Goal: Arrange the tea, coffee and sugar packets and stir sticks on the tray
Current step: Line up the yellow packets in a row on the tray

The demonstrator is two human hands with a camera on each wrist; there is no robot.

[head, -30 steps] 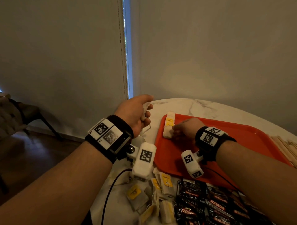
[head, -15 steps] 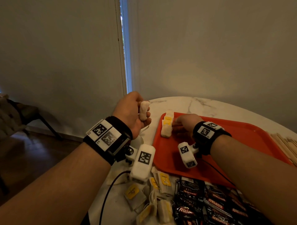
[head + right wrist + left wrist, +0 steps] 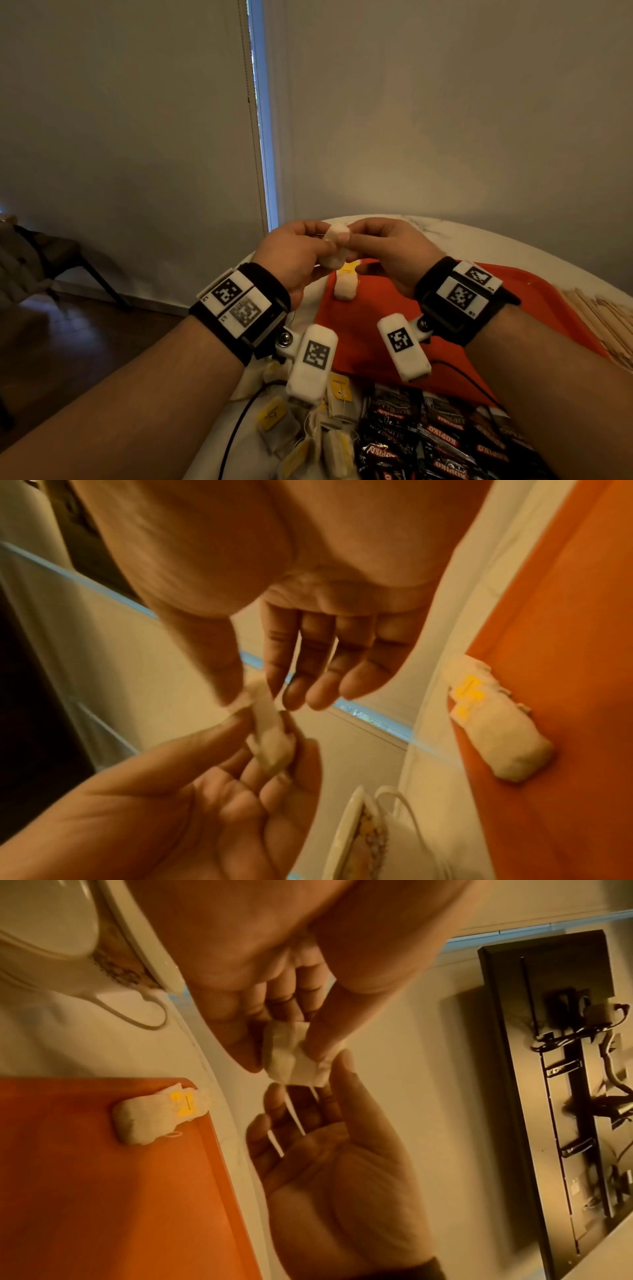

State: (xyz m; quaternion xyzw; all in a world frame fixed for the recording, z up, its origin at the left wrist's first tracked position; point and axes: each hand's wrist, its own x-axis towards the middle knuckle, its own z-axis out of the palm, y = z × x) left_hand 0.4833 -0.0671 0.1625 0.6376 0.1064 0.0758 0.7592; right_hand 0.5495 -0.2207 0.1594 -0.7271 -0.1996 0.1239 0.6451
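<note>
Both hands meet above the far left corner of the orange tray (image 3: pixel 373 325). My left hand (image 3: pixel 322 241) pinches a white tea bag (image 3: pixel 337 233) between thumb and fingers (image 3: pixel 250 1061). My right hand (image 3: pixel 352 240) pinches the same bag's upper edge with thumb and forefinger (image 3: pixel 277 680). The bag's strings hang down over the right palm (image 3: pixel 335 1191). A small stack of tea bags with yellow tags (image 3: pixel 346 284) lies on the tray's far left corner, below the hands. The same stack of tea bags (image 3: pixel 154 1118) shows in the left wrist view.
Loose tea bags (image 3: pixel 308 428) and dark coffee packets (image 3: pixel 428 438) lie heaped on the white table near me. Wooden stir sticks (image 3: pixel 603 315) lie right of the tray. A white patterned dish (image 3: pixel 68 947) stands left of the tray. A chair (image 3: pixel 41 260) stands at far left.
My left hand carried the tea bag to the right, over the tray's corner. My right hand left the stack on the tray, rose, and took hold of the same bag.
</note>
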